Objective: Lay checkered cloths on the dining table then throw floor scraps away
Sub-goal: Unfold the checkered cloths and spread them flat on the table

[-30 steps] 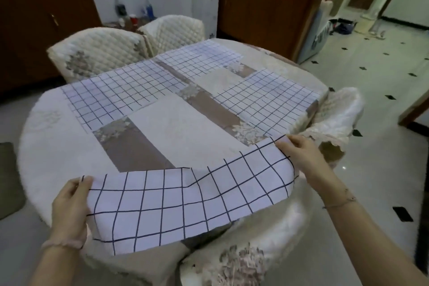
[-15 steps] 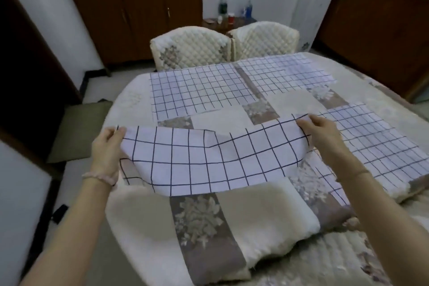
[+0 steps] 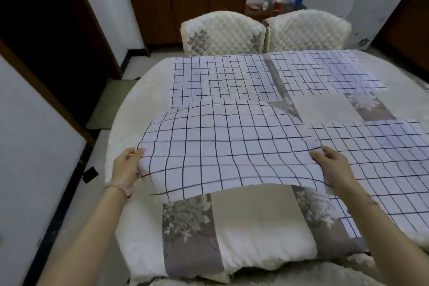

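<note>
White checkered cloth (image 3: 220, 146) billows between my left grip (image 3: 126, 169) and right grip (image 3: 334, 167), both pinching it. Uneven release could skew it.

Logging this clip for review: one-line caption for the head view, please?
A checkered cloth held by left hand and right hand over the dining table, beside three laid cloths.

The round dining table (image 3: 120, 123) carries a cream quilted cover (image 3: 262, 234). Flat on it lie a checkered cloth (image 3: 220, 79) at upper centre, a second cloth (image 3: 325, 72) at upper right, a third cloth (image 3: 383, 169) at right.
</note>
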Action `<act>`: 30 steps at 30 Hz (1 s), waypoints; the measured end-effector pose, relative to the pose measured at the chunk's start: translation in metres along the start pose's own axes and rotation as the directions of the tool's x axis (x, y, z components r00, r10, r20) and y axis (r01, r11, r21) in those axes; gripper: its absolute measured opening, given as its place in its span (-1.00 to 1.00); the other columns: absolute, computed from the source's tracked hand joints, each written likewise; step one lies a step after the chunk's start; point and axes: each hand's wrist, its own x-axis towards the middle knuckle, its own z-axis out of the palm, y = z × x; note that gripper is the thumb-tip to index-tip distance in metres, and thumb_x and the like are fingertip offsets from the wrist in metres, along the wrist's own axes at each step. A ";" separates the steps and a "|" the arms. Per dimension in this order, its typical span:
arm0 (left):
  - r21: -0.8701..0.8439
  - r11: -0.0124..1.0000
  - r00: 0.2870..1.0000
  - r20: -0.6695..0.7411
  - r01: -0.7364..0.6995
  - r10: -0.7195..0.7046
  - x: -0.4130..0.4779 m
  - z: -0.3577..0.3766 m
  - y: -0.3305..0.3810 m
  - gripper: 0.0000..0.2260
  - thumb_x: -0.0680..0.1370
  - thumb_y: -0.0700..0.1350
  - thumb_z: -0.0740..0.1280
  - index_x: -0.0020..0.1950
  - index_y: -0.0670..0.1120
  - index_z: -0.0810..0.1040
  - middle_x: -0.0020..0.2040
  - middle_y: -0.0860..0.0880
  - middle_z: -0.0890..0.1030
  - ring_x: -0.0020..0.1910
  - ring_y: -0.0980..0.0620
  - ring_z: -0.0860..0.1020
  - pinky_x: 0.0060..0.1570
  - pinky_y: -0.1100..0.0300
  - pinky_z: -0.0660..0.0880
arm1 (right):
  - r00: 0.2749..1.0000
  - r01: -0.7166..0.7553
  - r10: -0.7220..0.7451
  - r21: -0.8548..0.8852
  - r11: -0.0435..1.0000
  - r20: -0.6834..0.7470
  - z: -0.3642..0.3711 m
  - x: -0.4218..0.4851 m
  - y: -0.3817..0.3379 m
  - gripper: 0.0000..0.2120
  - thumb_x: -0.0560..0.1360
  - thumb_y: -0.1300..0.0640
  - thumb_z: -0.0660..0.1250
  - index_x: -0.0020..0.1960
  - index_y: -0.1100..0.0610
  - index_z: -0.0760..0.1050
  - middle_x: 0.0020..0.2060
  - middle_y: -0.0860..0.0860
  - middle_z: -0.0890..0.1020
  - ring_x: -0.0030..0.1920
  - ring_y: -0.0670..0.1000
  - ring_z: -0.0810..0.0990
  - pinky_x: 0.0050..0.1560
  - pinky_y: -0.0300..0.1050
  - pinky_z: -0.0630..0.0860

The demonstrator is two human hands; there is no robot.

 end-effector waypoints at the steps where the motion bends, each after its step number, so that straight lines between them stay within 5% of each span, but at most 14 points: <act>1: 0.046 0.999 1.000 -0.006 0.026 -0.026 -0.001 0.002 -0.010 -0.89 0.57 -0.12 0.28 -0.07 -0.15 0.53 -0.11 -0.17 0.58 -0.06 -0.14 0.53 -0.04 0.02 0.47 | 1.000 -0.024 0.024 -0.023 0.999 0.018 0.001 0.001 0.008 -0.61 0.53 0.10 0.32 0.28 0.30 0.45 0.26 0.31 0.51 0.21 0.28 0.51 0.19 0.15 0.47; 3: 0.125 0.988 0.996 -0.005 0.093 -0.093 -0.002 0.005 -0.025 -0.73 0.56 -0.11 0.31 0.14 -0.28 0.51 0.14 -0.25 0.57 0.18 -0.23 0.51 0.26 -0.13 0.42 | 0.997 -0.050 0.053 -0.063 0.997 0.052 0.002 0.002 0.021 -0.65 0.52 0.13 0.31 0.14 0.41 0.45 0.14 0.46 0.49 0.09 0.40 0.54 0.17 0.34 0.43; 5: 0.170 0.974 0.989 -0.005 0.149 -0.151 -0.005 0.008 -0.036 -0.65 0.54 -0.10 0.33 0.23 -0.30 0.47 0.23 -0.27 0.53 0.22 -0.23 0.48 0.31 -0.15 0.38 | 0.994 -0.086 0.091 -0.071 0.994 0.067 0.004 0.001 0.030 -0.71 0.52 0.16 0.31 0.05 0.41 0.49 0.07 0.49 0.51 0.03 0.43 0.56 0.13 0.35 0.45; 9: 0.263 0.934 0.963 0.050 0.244 -0.266 -0.015 0.012 -0.050 -0.62 0.52 -0.17 0.35 0.31 -0.22 0.39 0.10 -0.20 0.55 -0.10 -0.06 0.55 -0.11 0.12 0.50 | 0.985 -0.152 0.158 -0.080 0.985 0.068 0.005 0.001 0.053 -0.82 0.51 0.17 0.32 -0.04 0.30 0.56 -0.03 0.34 0.63 -0.06 0.30 0.63 0.09 0.25 0.53; 13: 0.360 0.905 0.960 0.075 0.227 -0.270 -0.026 0.009 -0.058 -0.63 0.51 -0.31 0.33 0.30 -0.22 0.37 0.04 -0.13 0.52 -0.20 0.01 0.54 -0.43 0.32 0.51 | 0.987 -0.139 0.150 -0.140 0.980 0.066 0.003 0.000 0.071 -0.83 0.49 0.15 0.31 0.03 0.19 0.58 -0.18 0.12 0.66 -0.18 0.05 0.60 -0.15 -0.05 0.56; 14: 0.367 0.902 0.961 0.066 0.228 -0.270 -0.028 0.008 -0.059 -0.63 0.51 -0.32 0.33 0.30 -0.22 0.36 0.06 -0.15 0.53 -0.18 -0.02 0.55 -0.44 0.36 0.51 | 0.988 -0.132 0.142 -0.158 0.979 0.055 0.003 -0.001 0.074 -0.84 0.49 0.14 0.32 0.03 0.16 0.57 -0.21 0.10 0.65 -0.20 0.04 0.58 -0.15 -0.07 0.53; 16: 0.426 0.879 0.965 0.046 0.215 -0.259 -0.031 0.008 -0.062 -0.58 0.50 -0.31 0.35 0.33 -0.21 0.35 0.25 -0.25 0.47 0.05 -0.18 0.55 -0.12 0.24 0.53 | 0.992 -0.118 0.126 -0.208 0.971 0.025 0.003 -0.002 0.079 -0.84 0.48 0.14 0.33 0.03 0.15 0.55 -0.25 0.09 0.61 -0.24 0.03 0.54 -0.20 -0.10 0.47; 19: 0.583 0.799 0.981 0.012 0.149 -0.191 -0.036 0.006 -0.065 -0.55 0.49 -0.26 0.38 0.35 -0.19 0.35 0.35 -0.27 0.41 0.26 -0.20 0.44 0.09 0.08 0.38 | 0.995 -0.102 0.103 -0.277 0.955 -0.012 0.004 -0.007 0.082 -0.82 0.46 0.12 0.35 0.05 0.14 0.51 -0.12 0.22 0.61 -0.15 0.16 0.57 -0.25 -0.11 0.42; 24: 0.653 0.751 0.989 0.026 0.092 -0.144 -0.043 0.008 -0.070 -0.55 0.48 -0.22 0.39 0.34 -0.17 0.35 0.26 -0.27 0.47 0.00 -0.09 0.43 -0.03 0.13 0.35 | 0.996 -0.089 0.074 -0.329 0.940 -0.059 0.004 -0.013 0.090 -0.66 0.48 0.04 0.32 0.23 0.08 0.45 0.03 0.05 0.59 -0.11 0.03 0.52 -0.09 -0.06 0.43; 27: 0.702 0.707 0.986 0.039 0.087 -0.161 -0.048 0.011 -0.072 -0.50 0.49 -0.17 0.37 0.38 -0.15 0.29 0.26 -0.26 0.47 0.03 -0.12 0.46 -0.02 0.11 0.38 | 0.995 -0.082 0.059 -0.338 0.938 -0.078 0.002 -0.012 0.094 -0.62 0.48 0.01 0.34 0.26 0.08 0.43 0.13 0.08 0.59 -0.06 0.04 0.51 -0.07 -0.06 0.42; 30: 0.885 0.465 1.000 0.020 -0.026 0.018 -0.059 0.021 -0.072 -0.50 0.49 -0.11 0.36 0.39 -0.12 0.30 0.28 -0.19 0.45 0.19 -0.20 0.43 0.06 0.00 0.45 | 0.994 -0.086 0.055 -0.346 0.934 -0.097 0.001 -0.010 0.095 -0.61 0.47 0.01 0.35 0.25 0.09 0.42 0.16 0.08 0.59 -0.05 0.06 0.52 -0.08 -0.06 0.42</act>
